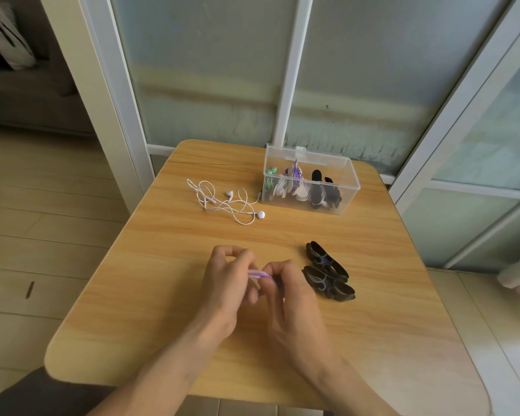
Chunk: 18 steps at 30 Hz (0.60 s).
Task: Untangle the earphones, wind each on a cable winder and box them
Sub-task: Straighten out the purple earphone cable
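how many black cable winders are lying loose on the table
2: black winder right of the hands, second black winder just nearer. More may sit in the clear box.

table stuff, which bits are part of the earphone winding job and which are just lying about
Part of the job:
purple earphones, held by left hand and right hand
white earphones, loose and unwound
black winders
clear box, open, with wound sets inside

Just there:
table
glass doors
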Motion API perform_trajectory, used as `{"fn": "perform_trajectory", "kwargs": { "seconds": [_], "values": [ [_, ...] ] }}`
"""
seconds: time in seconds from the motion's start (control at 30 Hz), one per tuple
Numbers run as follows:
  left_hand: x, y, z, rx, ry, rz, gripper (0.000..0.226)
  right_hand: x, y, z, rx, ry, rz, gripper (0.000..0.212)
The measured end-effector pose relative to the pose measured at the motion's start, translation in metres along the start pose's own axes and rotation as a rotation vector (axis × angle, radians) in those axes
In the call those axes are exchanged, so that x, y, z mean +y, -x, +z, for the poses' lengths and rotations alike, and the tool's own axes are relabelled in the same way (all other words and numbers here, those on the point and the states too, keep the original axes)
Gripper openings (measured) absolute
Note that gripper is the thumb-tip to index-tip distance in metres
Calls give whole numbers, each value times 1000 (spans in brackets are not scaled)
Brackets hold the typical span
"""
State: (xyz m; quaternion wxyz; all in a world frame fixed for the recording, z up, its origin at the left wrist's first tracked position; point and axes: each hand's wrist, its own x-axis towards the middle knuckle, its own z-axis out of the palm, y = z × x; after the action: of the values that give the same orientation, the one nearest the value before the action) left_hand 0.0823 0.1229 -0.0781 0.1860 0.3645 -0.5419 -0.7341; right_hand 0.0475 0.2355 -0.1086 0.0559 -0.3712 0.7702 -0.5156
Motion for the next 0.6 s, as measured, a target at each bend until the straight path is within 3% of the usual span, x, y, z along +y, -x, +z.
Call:
{"fn": "perform_trajectory", "kwargs": {
  "seconds": [0.13, 0.27, 0.33, 0.43, 0.6],
  "values": [
    [1, 4, 0, -74, 252, 23, 10, -6, -13, -19, 0, -57, 92, 14],
    [-5, 17, 10, -210, 332, 71, 18, 1, -24, -39, 67, 4, 123, 20],
    [-12, 15, 12, -188, 335, 74, 26, 2, -27, -50, 134, 38, 144, 20],
    [-23, 3, 8, -70, 173, 121, 23, 5, -35, -78, 225, 146, 238, 17],
    [-31, -1, 4, -71, -268, 419, 19, 22, -33, -103, -59, 557, 420, 13]
  ]
}}
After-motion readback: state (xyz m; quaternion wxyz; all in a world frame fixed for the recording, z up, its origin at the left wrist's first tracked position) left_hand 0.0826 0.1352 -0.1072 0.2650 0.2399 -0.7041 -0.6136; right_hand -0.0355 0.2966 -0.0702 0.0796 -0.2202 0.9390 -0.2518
